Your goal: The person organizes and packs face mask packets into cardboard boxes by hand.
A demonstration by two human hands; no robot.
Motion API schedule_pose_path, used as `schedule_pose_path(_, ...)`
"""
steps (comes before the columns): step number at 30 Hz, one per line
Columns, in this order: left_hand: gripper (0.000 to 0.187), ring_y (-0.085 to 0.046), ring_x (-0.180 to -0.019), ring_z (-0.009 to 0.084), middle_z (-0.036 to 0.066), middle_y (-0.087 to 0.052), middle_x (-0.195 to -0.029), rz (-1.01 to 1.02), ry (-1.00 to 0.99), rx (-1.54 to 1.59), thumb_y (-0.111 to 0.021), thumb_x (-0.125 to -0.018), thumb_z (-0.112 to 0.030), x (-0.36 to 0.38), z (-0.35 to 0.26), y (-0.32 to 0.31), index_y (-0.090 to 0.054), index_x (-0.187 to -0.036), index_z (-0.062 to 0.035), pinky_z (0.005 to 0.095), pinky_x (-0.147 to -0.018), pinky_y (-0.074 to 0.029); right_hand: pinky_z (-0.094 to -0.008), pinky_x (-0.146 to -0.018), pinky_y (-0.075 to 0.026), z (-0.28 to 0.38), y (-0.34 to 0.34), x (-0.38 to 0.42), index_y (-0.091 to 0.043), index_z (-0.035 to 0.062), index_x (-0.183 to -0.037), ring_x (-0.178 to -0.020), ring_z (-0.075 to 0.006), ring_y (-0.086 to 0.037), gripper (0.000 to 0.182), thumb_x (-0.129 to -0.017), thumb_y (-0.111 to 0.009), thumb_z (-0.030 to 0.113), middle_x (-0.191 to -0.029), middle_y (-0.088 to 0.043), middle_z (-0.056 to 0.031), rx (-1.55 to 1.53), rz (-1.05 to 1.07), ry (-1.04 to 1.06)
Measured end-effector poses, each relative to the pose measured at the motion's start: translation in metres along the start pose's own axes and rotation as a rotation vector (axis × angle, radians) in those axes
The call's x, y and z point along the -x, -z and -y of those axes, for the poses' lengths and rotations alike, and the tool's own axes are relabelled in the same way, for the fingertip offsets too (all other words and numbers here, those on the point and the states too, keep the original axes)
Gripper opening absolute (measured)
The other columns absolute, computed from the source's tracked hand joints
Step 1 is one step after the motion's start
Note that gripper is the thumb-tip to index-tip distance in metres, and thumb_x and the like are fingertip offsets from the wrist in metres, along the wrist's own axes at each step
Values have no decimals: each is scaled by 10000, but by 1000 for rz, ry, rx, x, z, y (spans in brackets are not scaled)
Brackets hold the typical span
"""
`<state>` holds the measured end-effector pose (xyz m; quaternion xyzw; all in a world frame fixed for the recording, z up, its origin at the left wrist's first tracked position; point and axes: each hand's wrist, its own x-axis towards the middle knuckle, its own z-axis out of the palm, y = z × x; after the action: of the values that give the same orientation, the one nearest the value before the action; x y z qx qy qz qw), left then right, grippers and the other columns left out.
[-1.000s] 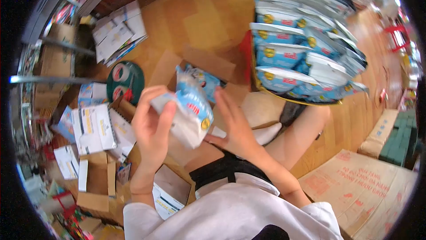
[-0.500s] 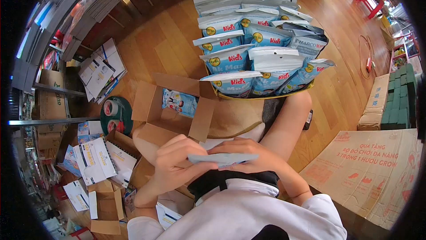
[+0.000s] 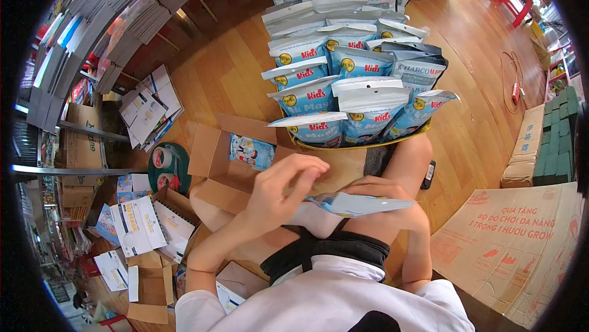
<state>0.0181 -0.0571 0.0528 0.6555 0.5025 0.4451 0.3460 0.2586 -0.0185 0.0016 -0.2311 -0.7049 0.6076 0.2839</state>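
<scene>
My right hand grips a flat light-blue and silvery pouch by its far side, above my lap; it is seen nearly edge-on. To its left, my left hand is raised off the pouch, fingers loosely bent and the thumb close to them, with nothing visible in it. Just beyond that hand stands an open cardboard box. One blue printed pouch lies inside the box.
Ahead, a yellow-rimmed container is packed with upright Kids and Habco Mask pouches. Tape rolls sit on a green stool at left, near white cartons. A large cardboard box stands at right.
My left hand has let go of the pouch and moved up and right, toward the open box's near side. My right hand has shifted right with the pouch, now tilted. The view has shifted slightly.
</scene>
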Motion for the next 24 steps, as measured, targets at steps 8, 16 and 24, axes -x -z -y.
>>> schedule_pose_path(8, 175, -655, -932, 227, 125, -668, -1005, -128, -344, -299, -623, -843, 30, -76, -17, 0, -626, -1014, -9, 316, -813, -510, -364, -871, -499, 1, 21, 9, -657, -5, -1106, -997, -291, -635, 419, -712, -766, 89, -1039, -666, -150, 76, 120, -44)
schedule_pose_path(16, 214, -602, -897, 288, 88, -664, -929, 213, -476, -707, -687, -818, -247, -203, 21, 8, -655, -912, -58, 402, -877, -403, -287, -759, -478, 16, 31, 5, -699, 107, -1130, -936, -205, -607, 416, -716, -731, 89, -1400, -423, -149, 182, 68, -2)
schedule_pose_path(24, 208, -611, -849, 260, 90, -650, -821, 228, -286, -855, -690, -798, -271, -211, 36, 6, -649, -800, -67, 397, -857, -383, -245, -668, -421, -23, 38, 2, -705, 157, -1135, -663, -108, -449, 438, -710, -686, 51, -1437, -409, -106, 310, -113, 32)
